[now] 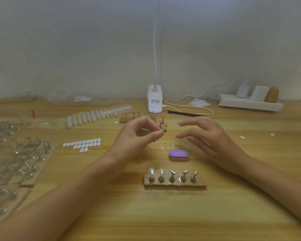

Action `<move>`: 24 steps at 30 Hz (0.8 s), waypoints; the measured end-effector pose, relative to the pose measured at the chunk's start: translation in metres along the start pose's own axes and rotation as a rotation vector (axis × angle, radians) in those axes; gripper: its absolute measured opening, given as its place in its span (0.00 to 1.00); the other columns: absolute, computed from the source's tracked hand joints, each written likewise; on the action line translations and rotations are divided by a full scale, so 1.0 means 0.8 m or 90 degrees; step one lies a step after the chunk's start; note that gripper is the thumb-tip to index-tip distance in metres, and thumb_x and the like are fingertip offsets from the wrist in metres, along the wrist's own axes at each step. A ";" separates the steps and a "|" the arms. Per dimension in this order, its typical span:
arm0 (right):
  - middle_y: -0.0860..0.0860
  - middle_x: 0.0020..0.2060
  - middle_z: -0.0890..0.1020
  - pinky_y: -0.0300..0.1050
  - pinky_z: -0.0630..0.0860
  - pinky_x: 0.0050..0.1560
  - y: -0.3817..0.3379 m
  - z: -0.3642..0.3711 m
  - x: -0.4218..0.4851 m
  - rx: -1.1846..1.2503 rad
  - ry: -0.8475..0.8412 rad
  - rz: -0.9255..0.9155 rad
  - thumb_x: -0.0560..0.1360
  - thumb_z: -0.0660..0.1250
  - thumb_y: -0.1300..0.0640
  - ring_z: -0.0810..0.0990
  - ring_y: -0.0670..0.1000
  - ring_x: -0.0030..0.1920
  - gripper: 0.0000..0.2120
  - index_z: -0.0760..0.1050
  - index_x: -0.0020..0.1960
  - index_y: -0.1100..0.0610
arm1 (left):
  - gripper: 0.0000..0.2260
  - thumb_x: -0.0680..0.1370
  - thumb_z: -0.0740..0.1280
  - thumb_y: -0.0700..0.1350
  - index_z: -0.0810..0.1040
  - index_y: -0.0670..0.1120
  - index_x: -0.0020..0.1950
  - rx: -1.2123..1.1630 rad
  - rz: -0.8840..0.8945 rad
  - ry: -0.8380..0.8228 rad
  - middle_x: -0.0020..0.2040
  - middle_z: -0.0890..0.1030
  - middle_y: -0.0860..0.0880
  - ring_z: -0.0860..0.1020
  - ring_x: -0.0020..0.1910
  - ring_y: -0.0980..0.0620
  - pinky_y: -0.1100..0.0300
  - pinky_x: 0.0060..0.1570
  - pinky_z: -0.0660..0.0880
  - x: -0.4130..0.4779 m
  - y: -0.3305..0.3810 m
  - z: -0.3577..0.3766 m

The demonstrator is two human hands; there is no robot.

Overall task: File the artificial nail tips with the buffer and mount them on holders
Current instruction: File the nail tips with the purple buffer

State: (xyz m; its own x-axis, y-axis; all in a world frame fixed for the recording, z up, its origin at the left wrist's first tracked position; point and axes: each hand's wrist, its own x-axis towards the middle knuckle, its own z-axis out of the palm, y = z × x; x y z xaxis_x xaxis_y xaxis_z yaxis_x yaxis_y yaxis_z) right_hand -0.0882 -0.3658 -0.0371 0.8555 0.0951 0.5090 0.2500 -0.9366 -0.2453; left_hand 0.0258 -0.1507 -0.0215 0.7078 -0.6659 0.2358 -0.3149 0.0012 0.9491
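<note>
My left hand [141,134] hovers over the table's middle, thumb and forefinger pinched together on what looks like a small clear nail tip, blurred. My right hand [210,138] floats beside it, fingers spread and holding nothing, above a faint clear strip of nail tips [170,146]. The purple buffer [178,153] lies flat on the table below both hands. Nearer to me stands a wooden base [175,183] with several metal holders. A clear nail tip [151,173] sits on the leftmost holder, and another [162,172] on the one beside it.
Rows of white adhesive pads [83,144] lie left of centre. A long rack of white nail tips [97,116] lies behind them. Many more holders [24,153] crowd the left edge. At the back are a lamp base [155,100], a black file [184,113] and a power strip [250,103].
</note>
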 end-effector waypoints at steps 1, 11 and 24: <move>0.47 0.58 0.79 0.50 0.67 0.64 -0.002 -0.003 -0.002 0.033 -0.009 0.002 0.81 0.61 0.47 0.75 0.52 0.61 0.14 0.83 0.57 0.50 | 0.05 0.74 0.73 0.45 0.78 0.48 0.42 -0.019 -0.006 -0.008 0.37 0.81 0.58 0.77 0.37 0.62 0.70 0.34 0.72 -0.004 -0.004 0.001; 0.47 0.50 0.81 0.47 0.79 0.47 -0.014 -0.003 -0.002 0.218 -0.075 0.041 0.73 0.75 0.57 0.81 0.50 0.50 0.10 0.84 0.54 0.54 | 0.04 0.74 0.72 0.43 0.79 0.46 0.43 -0.065 0.008 -0.039 0.41 0.82 0.55 0.81 0.41 0.56 0.65 0.38 0.75 -0.012 -0.015 0.008; 0.54 0.46 0.85 0.41 0.80 0.37 -0.047 0.009 0.006 0.739 -0.018 0.312 0.70 0.74 0.58 0.85 0.51 0.42 0.11 0.81 0.51 0.50 | 0.04 0.71 0.73 0.50 0.81 0.52 0.40 -0.040 0.045 -0.092 0.41 0.81 0.56 0.78 0.38 0.58 0.67 0.37 0.73 -0.015 -0.012 0.009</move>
State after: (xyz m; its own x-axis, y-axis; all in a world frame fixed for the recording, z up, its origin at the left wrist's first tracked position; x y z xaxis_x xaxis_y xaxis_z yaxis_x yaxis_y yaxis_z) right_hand -0.0901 -0.3278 -0.0311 0.9768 -0.1572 0.1454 0.1426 -0.0295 -0.9893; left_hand 0.0160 -0.1484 -0.0350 0.5862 -0.7623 0.2743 -0.3172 0.0957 0.9435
